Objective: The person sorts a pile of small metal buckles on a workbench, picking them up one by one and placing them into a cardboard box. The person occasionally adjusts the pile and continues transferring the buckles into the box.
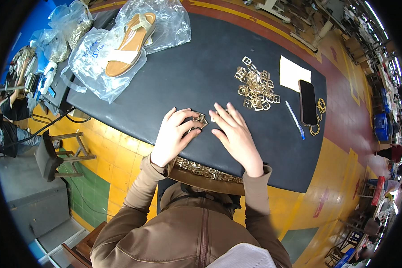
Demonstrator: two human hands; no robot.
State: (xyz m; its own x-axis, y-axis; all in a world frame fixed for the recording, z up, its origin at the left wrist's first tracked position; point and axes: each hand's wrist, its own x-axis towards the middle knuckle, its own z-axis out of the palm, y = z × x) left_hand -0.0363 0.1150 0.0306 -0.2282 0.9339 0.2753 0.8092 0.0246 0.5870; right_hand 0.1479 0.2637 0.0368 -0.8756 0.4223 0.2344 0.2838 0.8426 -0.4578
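My left hand (172, 138) is on the black table, its fingers and thumb curled round a few small gold metal buckles (202, 119). To its right my right hand (237, 140) reaches over the tabletop with fingers stretched and apart. Something small and pale peeks out by its index fingertip, too covered to name. Beyond the right hand lies a loose pile of gold buckles (256, 88). Many more buckles (205, 171) fill a brown-edged container at the near table edge, just above my lap.
A tan sandal (131, 47) rests on clear plastic bags (94, 62) at the far left. On the right are a white paper (294, 73), a phone (307, 102), a blue-capped pen (295, 119) and yellow cord (320, 109). A chair (53, 156) stands left of the table (187, 58).
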